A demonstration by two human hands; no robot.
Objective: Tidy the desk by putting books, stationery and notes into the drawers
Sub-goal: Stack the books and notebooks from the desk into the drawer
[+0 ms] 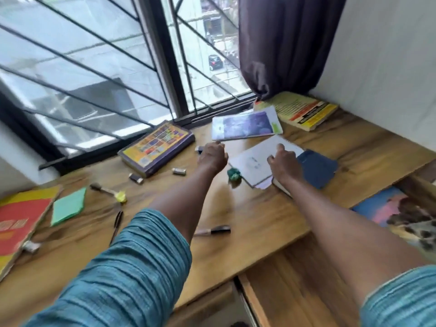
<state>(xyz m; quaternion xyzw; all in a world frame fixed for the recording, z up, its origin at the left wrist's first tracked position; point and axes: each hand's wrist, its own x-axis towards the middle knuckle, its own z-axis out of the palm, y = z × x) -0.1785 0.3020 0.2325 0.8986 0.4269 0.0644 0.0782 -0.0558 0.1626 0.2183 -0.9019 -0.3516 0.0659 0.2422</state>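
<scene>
Evidently, one pink-and-blue picture book (387,208) is stowed in the wooden drawer (422,185); much is left out. The white paper notebook (254,159), mid-desk, is gripped by the right hand (283,162); what the curled left hand (212,156) holds is unclear.

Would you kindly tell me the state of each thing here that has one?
Drawer: open, a book inside.
Notebook: closed, gripped by right hand.
Left hand: curled; hold unclear.
Curtain: bunched aside.
Purple book: closed, flat.
Yellow book: closed, flat.
</scene>
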